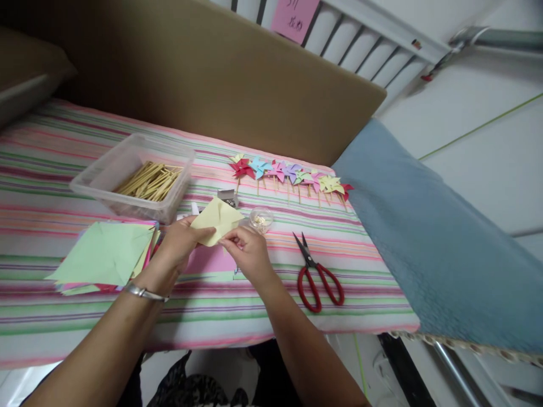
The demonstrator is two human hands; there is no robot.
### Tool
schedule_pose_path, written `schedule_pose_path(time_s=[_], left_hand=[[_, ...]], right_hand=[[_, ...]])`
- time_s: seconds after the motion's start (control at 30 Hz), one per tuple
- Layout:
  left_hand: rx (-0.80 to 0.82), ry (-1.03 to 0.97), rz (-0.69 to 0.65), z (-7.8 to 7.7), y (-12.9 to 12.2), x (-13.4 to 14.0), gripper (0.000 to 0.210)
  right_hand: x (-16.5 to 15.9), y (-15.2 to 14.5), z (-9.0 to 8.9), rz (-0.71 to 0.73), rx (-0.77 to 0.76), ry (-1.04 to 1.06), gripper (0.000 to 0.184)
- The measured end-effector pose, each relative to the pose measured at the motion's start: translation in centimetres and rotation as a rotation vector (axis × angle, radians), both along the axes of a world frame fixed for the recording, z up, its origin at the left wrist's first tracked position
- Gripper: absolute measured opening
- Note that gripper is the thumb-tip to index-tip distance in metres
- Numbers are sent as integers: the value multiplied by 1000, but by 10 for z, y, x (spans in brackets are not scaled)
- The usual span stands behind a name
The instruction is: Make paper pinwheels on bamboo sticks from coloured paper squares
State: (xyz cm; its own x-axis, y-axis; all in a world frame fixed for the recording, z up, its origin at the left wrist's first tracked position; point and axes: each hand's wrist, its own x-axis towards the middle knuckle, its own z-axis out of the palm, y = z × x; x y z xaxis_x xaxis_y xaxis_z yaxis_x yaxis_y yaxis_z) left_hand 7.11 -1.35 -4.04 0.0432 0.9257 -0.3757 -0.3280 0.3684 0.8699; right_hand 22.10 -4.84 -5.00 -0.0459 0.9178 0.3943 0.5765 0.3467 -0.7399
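A square of pale yellow paper (218,217) is held up over the table between both hands. My left hand (182,240) grips its left side, thumb on top and fingers underneath. At the lower right corner my right hand (248,251) pinches the paper between thumb and fingertips. Under the hands lies a pink sheet (207,260) on the striped cloth. Just behind the paper stand a small open box (228,196) with tiny metal pieces and a round clear container (261,219) holding small pale bits.
Left lies a stack of coloured paper squares (99,254). Behind it, a plastic bin (106,195) holds wooden sticks (150,181). Red-handled scissors (316,271) lie to the right. Several paper pinwheels (292,172) line the back, before a cardboard panel (237,79).
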Motion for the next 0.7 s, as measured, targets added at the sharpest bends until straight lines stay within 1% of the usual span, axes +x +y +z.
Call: schedule_pose_path(time_s=[0.17,0.33,0.53,0.7], left_hand=[[-2,-20,-42,-3,-4,5,36],[-11,-51,-31,-5,-7,8,38],[-14,-110,-56,-1,-9,10,36],[-39,-118,-36,3,-9,9,33]], right_hand=[[-1,1,-3,-31,-98,120,7],[-2,2,-3,-72,-163,265,9],[-4,3,-2,-118,-221,397,12],[-6,4,-1,-137,-242,432,12]])
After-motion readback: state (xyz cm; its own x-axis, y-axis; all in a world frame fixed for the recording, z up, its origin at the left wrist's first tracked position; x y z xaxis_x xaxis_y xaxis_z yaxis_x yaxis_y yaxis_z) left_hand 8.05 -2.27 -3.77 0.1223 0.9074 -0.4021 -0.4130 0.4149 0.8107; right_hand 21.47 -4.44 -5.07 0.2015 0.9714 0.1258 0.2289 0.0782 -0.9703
